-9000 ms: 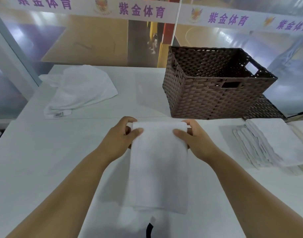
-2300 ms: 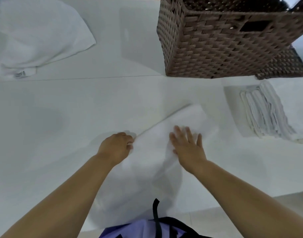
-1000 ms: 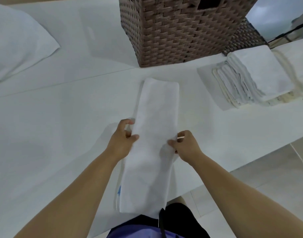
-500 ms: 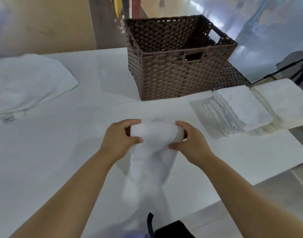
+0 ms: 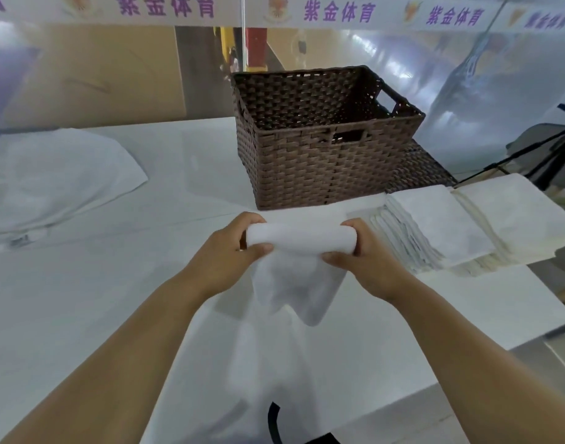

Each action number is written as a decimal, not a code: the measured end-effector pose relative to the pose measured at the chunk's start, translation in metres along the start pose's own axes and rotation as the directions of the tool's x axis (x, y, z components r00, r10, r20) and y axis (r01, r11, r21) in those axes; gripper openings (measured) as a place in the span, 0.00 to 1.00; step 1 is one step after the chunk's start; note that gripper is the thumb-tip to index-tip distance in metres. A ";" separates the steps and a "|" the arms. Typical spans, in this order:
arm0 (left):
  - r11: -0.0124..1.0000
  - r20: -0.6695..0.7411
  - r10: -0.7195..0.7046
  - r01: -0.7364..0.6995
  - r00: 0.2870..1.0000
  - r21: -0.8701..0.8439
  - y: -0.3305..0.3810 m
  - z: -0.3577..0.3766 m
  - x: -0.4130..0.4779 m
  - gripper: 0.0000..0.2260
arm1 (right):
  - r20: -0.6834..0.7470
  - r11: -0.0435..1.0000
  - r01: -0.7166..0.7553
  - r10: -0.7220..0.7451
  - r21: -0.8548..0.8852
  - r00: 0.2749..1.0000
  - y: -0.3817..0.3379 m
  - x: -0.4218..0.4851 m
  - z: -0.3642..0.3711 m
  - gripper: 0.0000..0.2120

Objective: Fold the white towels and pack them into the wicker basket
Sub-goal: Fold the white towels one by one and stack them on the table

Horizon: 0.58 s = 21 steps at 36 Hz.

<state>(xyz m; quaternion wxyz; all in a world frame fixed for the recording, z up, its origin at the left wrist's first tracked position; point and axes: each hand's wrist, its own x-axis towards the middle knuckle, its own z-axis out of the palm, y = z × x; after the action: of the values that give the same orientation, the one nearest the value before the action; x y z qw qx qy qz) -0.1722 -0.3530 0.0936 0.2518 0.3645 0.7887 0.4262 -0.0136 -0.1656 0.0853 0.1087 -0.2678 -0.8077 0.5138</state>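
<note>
Left hand [image 5: 225, 256] and right hand [image 5: 367, 256] are held up side by side above the table [image 5: 82, 299], and one end of a white towel [image 5: 298, 240] is gripped in each. The thumbs are pressed against the near face of the cloth and the fingers are curled over its far side. The towel's top is doubled over into a rounded fold that is stretched level from one hand to the other. The rest of it is left hanging between the wrists in a loose, uneven drape. Whether the lower edge touches the table cannot be told, since the blurred white cloth merges with the white surface.

The wicker basket [image 5: 322, 165] is stood on the table just beyond the hands, its open top upward and a cut-out handle turned toward the viewer. The towel is held in front of the basket's near wall, apart from it.

A stack of folded towels [image 5: 435, 225] is laid on the table near the right hand, with a cream stack [image 5: 524, 219] beside it. A loose towel [image 5: 56, 181] is spread at the far left, well apart from the left hand. A flat wicker panel [image 5: 419, 171] is seen behind the basket's right corner.
</note>
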 end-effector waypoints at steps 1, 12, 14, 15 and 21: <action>0.999 0.007 -0.032 0.032 0.999 -0.030 0.000 0.002 0.002 0.09 | 0.027 0.998 -0.036 0.035 0.044 0.999 0.003 0.002 -0.002 0.16; 0.896 0.073 -0.426 0.431 0.902 -0.106 -0.071 0.066 0.013 0.24 | 0.099 0.867 -0.481 0.494 -0.130 0.864 0.065 0.006 0.026 0.32; 0.865 0.103 -0.496 0.501 0.862 -0.033 -0.089 0.080 0.008 0.29 | 0.131 0.804 -0.510 0.566 -0.305 0.814 0.084 -0.001 0.037 0.36; 0.852 0.121 -0.520 0.524 0.846 0.000 -0.097 0.086 0.005 0.30 | 0.151 0.774 -0.513 0.596 -0.371 0.789 0.093 -0.005 0.041 0.37; 0.837 0.185 -0.546 0.540 0.817 0.086 -0.113 0.113 -0.016 0.12 | 0.142 0.713 -0.561 0.662 -0.419 0.736 0.120 -0.025 0.052 0.20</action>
<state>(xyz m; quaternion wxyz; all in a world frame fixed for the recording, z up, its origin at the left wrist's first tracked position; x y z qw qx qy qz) -0.1237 -0.3524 -0.0594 0.4359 0.1699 0.8364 0.2857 0.0224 -0.1800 -0.0425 -0.2350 -0.4613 -0.7556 0.4014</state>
